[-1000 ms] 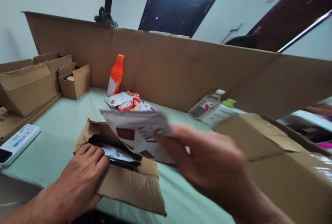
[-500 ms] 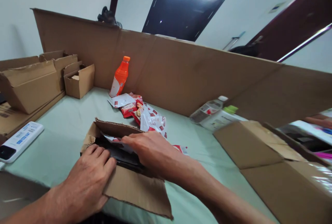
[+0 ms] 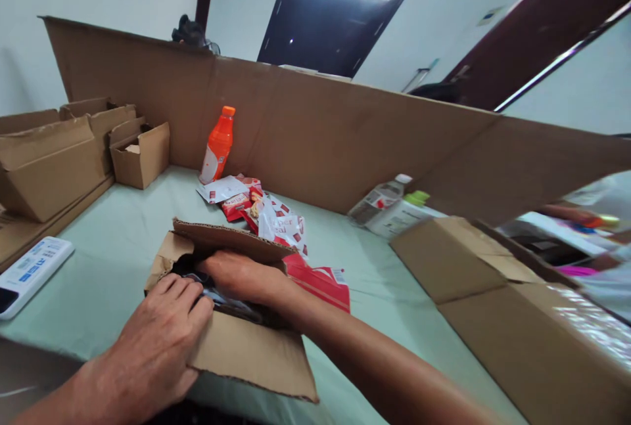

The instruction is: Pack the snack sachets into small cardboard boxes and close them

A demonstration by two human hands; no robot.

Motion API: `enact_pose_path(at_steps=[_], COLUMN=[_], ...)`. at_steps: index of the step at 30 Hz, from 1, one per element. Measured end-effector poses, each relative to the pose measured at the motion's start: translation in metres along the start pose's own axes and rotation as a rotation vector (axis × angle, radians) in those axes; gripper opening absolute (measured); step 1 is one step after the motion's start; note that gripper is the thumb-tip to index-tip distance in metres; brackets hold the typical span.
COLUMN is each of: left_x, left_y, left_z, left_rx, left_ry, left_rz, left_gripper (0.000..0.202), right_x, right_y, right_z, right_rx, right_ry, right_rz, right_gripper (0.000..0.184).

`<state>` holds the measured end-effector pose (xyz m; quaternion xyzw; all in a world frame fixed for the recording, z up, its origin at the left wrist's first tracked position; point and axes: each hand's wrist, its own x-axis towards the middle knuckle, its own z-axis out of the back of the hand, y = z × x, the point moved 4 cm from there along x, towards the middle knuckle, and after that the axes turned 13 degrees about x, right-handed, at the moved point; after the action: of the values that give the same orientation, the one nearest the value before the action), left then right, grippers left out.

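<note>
A small open cardboard box (image 3: 261, 359) stands on the pale green cloth in front of me, one flap folded down toward me. My left hand (image 3: 165, 326) is closed over its near left edge, fingers curled over the rim. Deep in the opening is my right hand (image 3: 236, 274); the box walls and contents hide its fingertips. Dark and whitish material shows around it, too covered to name. Behind the box lie several snack packets (image 3: 288, 221), and a red packet (image 3: 320, 284) rests by its right side.
An orange bottle (image 3: 218, 146) stands by the cardboard partition (image 3: 305, 142). Cardboard boxes (image 3: 54, 162) line the left, near a white device (image 3: 34, 274). At right are a clear bottle (image 3: 382, 200), a green-capped carton (image 3: 401, 218) and a large box (image 3: 493, 326). Another person's hand (image 3: 572, 213) shows beyond.
My right hand has gone deeper into the box, and the white-and-red packet by its fingers is out of sight. More of the red packet shows. The view has shifted slightly right.
</note>
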<state>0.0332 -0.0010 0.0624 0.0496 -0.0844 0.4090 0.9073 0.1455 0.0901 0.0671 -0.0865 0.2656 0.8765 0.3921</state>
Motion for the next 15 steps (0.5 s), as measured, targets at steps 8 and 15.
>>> enact_pose_path(at_steps=[8, 15], left_x=[-0.03, -0.031], left_y=[0.022, 0.055], left_z=[0.036, 0.016], left_rx=[-0.066, -0.189], left_ry=[-0.414, -0.328], left_rz=[-0.01, 0.238], left_gripper=[0.039, 0.052], right_x=[-0.106, -0.132], right_y=[-0.02, -0.048], right_z=[0.03, 0.012], right_rx=[0.308, 0.282], right_ry=[-0.705, -1.164], right_rz=[0.24, 0.152], right_gripper=[0.029, 0.019])
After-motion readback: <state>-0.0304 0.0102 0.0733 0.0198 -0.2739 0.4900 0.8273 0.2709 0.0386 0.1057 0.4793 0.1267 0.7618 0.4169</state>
